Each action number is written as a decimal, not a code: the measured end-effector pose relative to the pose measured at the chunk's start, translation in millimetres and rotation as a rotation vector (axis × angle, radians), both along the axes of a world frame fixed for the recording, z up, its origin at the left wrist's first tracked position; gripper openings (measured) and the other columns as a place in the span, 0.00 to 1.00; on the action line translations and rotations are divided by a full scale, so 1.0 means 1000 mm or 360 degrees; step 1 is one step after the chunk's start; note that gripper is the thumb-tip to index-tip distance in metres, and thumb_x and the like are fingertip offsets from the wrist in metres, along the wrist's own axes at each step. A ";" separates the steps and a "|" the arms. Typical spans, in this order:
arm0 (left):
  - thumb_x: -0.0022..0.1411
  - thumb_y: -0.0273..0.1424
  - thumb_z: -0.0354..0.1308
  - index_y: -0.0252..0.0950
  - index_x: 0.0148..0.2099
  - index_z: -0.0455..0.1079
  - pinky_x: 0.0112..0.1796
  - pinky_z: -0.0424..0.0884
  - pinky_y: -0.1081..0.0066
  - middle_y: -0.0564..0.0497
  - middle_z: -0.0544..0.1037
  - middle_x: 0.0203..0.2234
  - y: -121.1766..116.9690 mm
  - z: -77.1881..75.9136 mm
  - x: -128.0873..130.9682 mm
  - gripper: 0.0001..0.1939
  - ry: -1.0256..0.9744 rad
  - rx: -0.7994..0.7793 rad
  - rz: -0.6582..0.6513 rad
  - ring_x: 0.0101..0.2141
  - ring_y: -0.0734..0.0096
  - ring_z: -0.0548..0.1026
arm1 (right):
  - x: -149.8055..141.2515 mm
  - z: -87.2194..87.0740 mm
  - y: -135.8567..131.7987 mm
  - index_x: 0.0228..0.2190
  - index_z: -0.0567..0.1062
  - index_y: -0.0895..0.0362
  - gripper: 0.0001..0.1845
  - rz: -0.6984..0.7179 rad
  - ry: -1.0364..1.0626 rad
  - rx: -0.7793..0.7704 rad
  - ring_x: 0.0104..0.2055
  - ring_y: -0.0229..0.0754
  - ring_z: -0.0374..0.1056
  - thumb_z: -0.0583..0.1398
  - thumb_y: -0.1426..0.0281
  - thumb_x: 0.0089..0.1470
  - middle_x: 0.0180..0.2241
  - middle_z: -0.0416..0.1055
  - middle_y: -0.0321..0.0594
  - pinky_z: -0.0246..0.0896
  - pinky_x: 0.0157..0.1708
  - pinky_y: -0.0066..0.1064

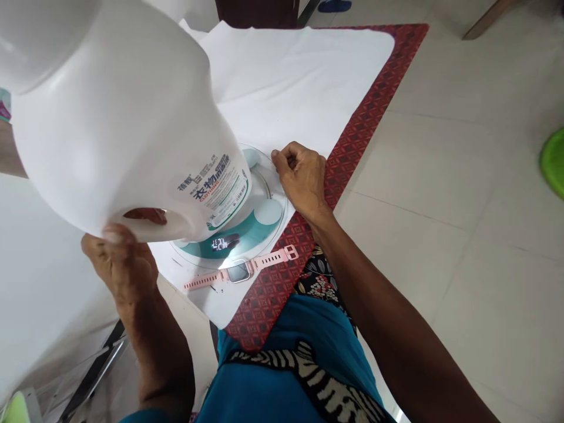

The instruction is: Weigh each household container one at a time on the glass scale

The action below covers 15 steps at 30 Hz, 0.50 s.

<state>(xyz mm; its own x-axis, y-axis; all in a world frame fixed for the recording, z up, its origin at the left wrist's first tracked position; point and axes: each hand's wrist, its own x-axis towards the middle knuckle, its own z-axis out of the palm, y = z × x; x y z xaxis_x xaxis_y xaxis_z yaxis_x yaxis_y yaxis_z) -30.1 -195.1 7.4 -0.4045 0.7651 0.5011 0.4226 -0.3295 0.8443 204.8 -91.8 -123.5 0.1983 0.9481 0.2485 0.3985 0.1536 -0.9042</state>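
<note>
A pale tiled floor (432, 235) is spreading out to the right of the worktop (268, 299), whose red patterned covering is showing along the edges. A white sheet (304, 70) is covering most of that red. Above the sheet, a big white bottle (132, 117) is filling the upper left, its cap end looming towards the camera and its label, with "CLOTHING" in red, facing the person. The bottle's lower end is overlapping the round scale (255, 226) in view; whether it is touching the scale, I cannot tell. Part of another person's forearm (11, 150) is showing behind the bottle at the left edge.

The left hand (127, 261) is holding the bottle by its handle, the grip closing round it with fingers showing through the opening. The right hand (304, 176) is hanging at the scale's right rim, fingers curling in and thumb near the forefinger, a narrow grip; I cannot tell whether anything is inside it. A pink-strapped watch (238, 271) is lying stretched out just beside the scale's near rim, its buckle end reaching over the red border. On the scale, a small display (222, 242) is glowing with unclear digits.
</note>
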 end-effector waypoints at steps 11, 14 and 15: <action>0.47 0.50 0.75 0.41 0.24 0.52 0.17 0.50 0.71 0.60 0.47 0.18 0.037 0.032 0.037 0.34 -0.0328 0.0294 0.0089 0.17 0.80 0.47 | -0.004 0.009 0.003 0.25 0.66 0.50 0.17 -0.0003 0.0048 -0.0029 0.28 0.41 0.64 0.60 0.63 0.67 0.24 0.70 0.33 0.52 0.34 0.36; 0.47 0.51 0.76 0.41 0.27 0.53 0.18 0.48 0.72 0.61 0.48 0.20 0.070 0.050 0.059 0.34 -0.0440 0.0301 -0.0056 0.18 0.81 0.47 | -0.004 0.015 0.002 0.26 0.66 0.50 0.17 0.0018 0.0050 -0.0082 0.29 0.42 0.66 0.59 0.64 0.67 0.26 0.73 0.35 0.53 0.35 0.35; 0.47 0.52 0.76 0.41 0.28 0.53 0.18 0.47 0.72 0.61 0.49 0.21 0.083 0.056 0.068 0.34 -0.0475 0.0306 -0.0107 0.19 0.82 0.47 | -0.003 0.017 0.001 0.26 0.67 0.50 0.16 0.0026 0.0041 -0.0102 0.30 0.43 0.67 0.59 0.65 0.68 0.27 0.74 0.36 0.53 0.35 0.35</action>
